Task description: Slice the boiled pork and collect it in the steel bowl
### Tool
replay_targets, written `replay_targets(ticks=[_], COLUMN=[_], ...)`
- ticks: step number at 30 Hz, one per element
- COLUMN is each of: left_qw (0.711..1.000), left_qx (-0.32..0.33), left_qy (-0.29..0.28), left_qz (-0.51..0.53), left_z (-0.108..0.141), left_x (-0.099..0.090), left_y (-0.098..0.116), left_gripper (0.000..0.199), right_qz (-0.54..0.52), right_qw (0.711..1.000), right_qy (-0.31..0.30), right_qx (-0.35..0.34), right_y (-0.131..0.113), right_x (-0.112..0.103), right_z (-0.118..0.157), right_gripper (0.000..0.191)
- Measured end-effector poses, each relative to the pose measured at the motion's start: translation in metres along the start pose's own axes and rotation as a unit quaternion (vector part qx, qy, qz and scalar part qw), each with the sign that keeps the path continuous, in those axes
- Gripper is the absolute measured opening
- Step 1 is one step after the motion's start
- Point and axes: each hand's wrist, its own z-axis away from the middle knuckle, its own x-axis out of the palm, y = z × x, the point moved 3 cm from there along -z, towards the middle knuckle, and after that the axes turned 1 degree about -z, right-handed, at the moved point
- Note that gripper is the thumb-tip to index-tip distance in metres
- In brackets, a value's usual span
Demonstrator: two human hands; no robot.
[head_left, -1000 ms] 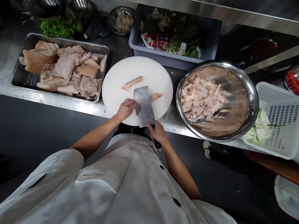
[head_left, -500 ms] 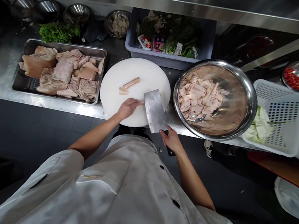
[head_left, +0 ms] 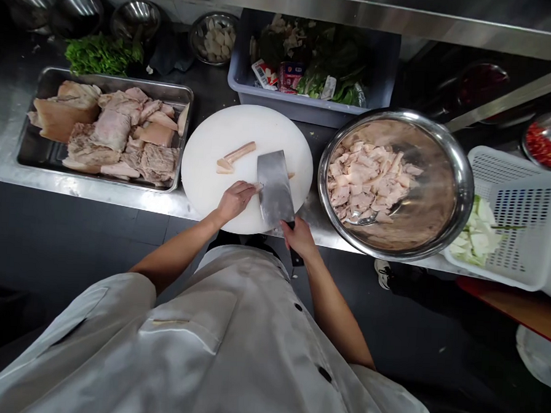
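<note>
My right hand (head_left: 300, 237) grips the black handle of a cleaver (head_left: 275, 188), its broad blade over the round white cutting board (head_left: 205, 141). My left hand (head_left: 236, 200) lies closed on the board left of the blade, its fingers on a pale strip of meat (head_left: 258, 186) that is mostly hidden by hand and blade. Behind that hand rest two loose meat strips (head_left: 236, 156). Past the blade's right side a small cut piece (head_left: 291, 175) shows. To the right, a large steel bowl (head_left: 442, 197) holds a heap of chopped meat (head_left: 367, 177).
A metal tray (head_left: 42, 157) with large meat pieces stands left, with green herbs (head_left: 103, 56) behind it. At the back are a grey bin (head_left: 303, 106) of greens and packets and a bowl of pale cloves (head_left: 217, 43). A white basket (head_left: 528, 226) stands right. A person's shoe (head_left: 383, 275) shows below.
The cleaver and my right hand have shifted left, nearer my left hand, and a cut piece now shows right of the blade. My left hand stays about where it was.
</note>
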Motion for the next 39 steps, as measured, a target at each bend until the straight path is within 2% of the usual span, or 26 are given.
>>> replay_targets(ticks=[2, 7, 12, 14, 19, 26, 29, 31, 33, 34, 36, 39], left_qw=[1.0, 1.0, 1.0, 1.0, 1.0, 0.998, 0.992, 0.985, 0.981, 0.983, 0.994, 1.0], left_qx=[0.007, 0.013, 0.016, 0.011, -0.012, -0.059, -0.109, -0.142, -0.151, -0.139, -0.084, -0.004], left_qy=[0.007, 0.009, 0.022, 0.021, 0.001, 0.006, 0.042, 0.076, 0.096, 0.094, 0.057, -0.02], left_qz=[-0.007, -0.009, -0.006, -0.002, 0.014, -0.004, -0.039, -0.066, -0.077, -0.074, -0.044, 0.016], left_z=[0.0, 0.0, 0.0, 0.0, 0.001, 0.002, -0.006, -0.013, -0.018, -0.019, -0.021, -0.019], left_x=[0.0, 0.0, -0.001, -0.001, 0.0, 0.003, -0.004, -0.013, -0.02, -0.021, -0.017, 0.0], left_y=[0.001, 0.001, 0.002, 0.001, 0.0, -0.005, -0.026, -0.042, -0.05, -0.049, -0.036, -0.004], left_gripper=[0.028, 0.028, 0.025, 0.026, 0.031, 0.026, 0.023, 0.021, 0.02, 0.02, 0.021, 0.025], right_qz=[-0.005, 0.049, 0.015, 0.004, 0.021, 0.011, 0.012, -0.004, -0.026, -0.029, -0.022, -0.008], right_qw=[1.0, 0.998, 1.0, 1.0, 0.999, 0.999, 0.995, 0.989, 0.984, 0.985, 0.993, 1.0], right_qy=[0.004, 0.024, -0.001, -0.004, -0.03, -0.052, -0.094, -0.145, -0.172, -0.164, -0.112, -0.021], right_qx=[0.005, -0.025, 0.003, 0.006, -0.006, 0.007, 0.0, 0.008, 0.033, 0.043, 0.042, 0.018], right_y=[0.001, 0.025, 0.007, 0.006, 0.026, 0.0, 0.018, 0.04, 0.059, 0.064, 0.065, 0.045], right_x=[0.004, 0.006, 0.014, 0.015, 0.011, 0.019, 0.001, -0.019, -0.04, -0.048, -0.057, -0.051], right_z=[-0.004, 0.022, -0.001, -0.002, 0.025, 0.0, 0.025, 0.053, 0.077, 0.084, 0.087, 0.064], right_gripper=[0.02, 0.018, 0.021, 0.021, 0.016, 0.02, 0.024, 0.026, 0.026, 0.026, 0.024, 0.025])
